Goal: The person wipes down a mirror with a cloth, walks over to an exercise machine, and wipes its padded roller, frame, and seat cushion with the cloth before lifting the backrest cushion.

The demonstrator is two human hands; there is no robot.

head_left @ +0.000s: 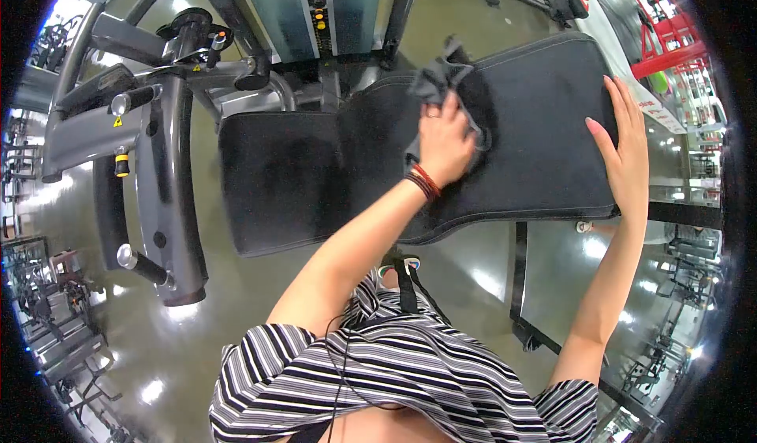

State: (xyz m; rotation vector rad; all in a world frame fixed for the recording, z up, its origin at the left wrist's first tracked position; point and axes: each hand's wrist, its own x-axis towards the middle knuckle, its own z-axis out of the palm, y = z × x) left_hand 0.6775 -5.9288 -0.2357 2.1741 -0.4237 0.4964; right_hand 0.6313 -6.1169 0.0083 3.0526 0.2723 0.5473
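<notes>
My left hand (445, 139), with dark bands at its wrist, presses a grey cloth (432, 82) onto the middle of a black padded bench (544, 119). Its fingers are bunched over the cloth, and part of the fabric sticks out beyond the fingertips. My right hand (627, 155) rests against the right end of the bench, fingers stretched out along the edge and thumb spread apart on the pad. Light stitching runs along the pad's borders. Darker patches show on the upholstery beside the cloth and on the left section.
A grey exercise machine (165, 151) with metal-ended pegs stands at the left. Behind the bench rises a weight stack housing (319, 17). A red frame (670, 44) is at the far right. Below the bench's right part is a dark upright post (519, 269).
</notes>
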